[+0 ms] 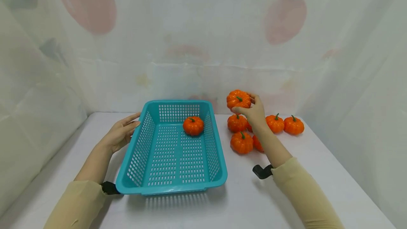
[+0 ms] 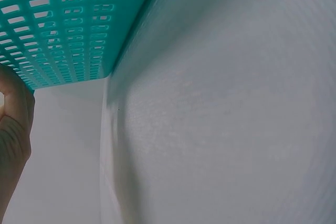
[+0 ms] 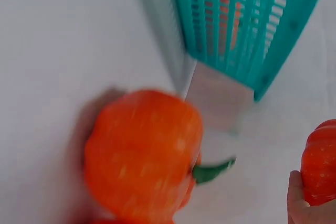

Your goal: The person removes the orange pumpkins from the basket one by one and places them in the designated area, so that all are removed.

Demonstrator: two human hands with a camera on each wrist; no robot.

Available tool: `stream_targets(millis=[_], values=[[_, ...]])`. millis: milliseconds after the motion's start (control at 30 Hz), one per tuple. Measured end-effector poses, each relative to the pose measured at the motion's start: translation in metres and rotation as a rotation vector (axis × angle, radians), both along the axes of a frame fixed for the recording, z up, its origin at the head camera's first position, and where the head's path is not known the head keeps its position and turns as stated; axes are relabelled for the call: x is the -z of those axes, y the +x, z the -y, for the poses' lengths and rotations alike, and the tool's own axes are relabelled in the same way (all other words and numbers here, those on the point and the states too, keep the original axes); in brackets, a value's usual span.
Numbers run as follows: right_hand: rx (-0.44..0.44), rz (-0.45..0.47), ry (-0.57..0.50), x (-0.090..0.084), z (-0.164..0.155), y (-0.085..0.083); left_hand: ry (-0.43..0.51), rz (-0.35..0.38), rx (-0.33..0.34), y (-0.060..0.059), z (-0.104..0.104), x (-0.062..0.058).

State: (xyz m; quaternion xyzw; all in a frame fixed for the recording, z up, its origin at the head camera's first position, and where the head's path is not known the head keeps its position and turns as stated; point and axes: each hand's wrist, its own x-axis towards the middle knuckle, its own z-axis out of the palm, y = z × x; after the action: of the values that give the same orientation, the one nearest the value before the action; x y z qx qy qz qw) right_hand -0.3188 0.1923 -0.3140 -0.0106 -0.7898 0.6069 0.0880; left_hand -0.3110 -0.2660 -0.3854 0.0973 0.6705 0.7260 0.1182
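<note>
1. Both hands are up at the far end of the white surface (image 1: pixel 241 200): my right hand (image 1: pixel 254 113) has its fingers curled round an orange pumpkin (image 1: pixel 238 99), lifted above the others.
2. My left hand (image 1: pixel 121 133) lies with straight, relaxed fingers against the left outer wall of the teal basket (image 1: pixel 173 183), holding nothing.
3. One pumpkin in the basket (image 1: pixel 193 125) sits at its far right corner.
4. The loose pumpkins (image 1: pixel 241 142) cluster just right of the basket, under and beside my right wrist; two more stand farther right, with the rightmost pumpkin (image 1: pixel 294 125) near the back wall.
</note>
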Motion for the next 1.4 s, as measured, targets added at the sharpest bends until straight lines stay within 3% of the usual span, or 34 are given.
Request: stream_targets(millis=[200,433,733,1033,1400], values=[[0.048,0.041,-0.055,-0.006,-0.029,0.003,-0.008,-0.003,0.0,0.0,0.001,-0.001],[0.098,0.044,-0.034,-0.01,-0.064,0.004,-0.021,-0.015,-0.007,-0.001,0.001,0.0],[0.194,0.158,0.006,0.001,-0.101,0.002,-0.051,-0.009,-0.02,-0.002,0.0,0.004],[0.148,0.211,0.17,0.018,-0.138,0.01,-0.062,-0.009,-0.021,-0.001,-0.001,0.0],[0.063,0.256,0.188,0.037,-0.162,0.02,-0.065,-0.01,-0.029,-0.001,0.0,-0.001]])
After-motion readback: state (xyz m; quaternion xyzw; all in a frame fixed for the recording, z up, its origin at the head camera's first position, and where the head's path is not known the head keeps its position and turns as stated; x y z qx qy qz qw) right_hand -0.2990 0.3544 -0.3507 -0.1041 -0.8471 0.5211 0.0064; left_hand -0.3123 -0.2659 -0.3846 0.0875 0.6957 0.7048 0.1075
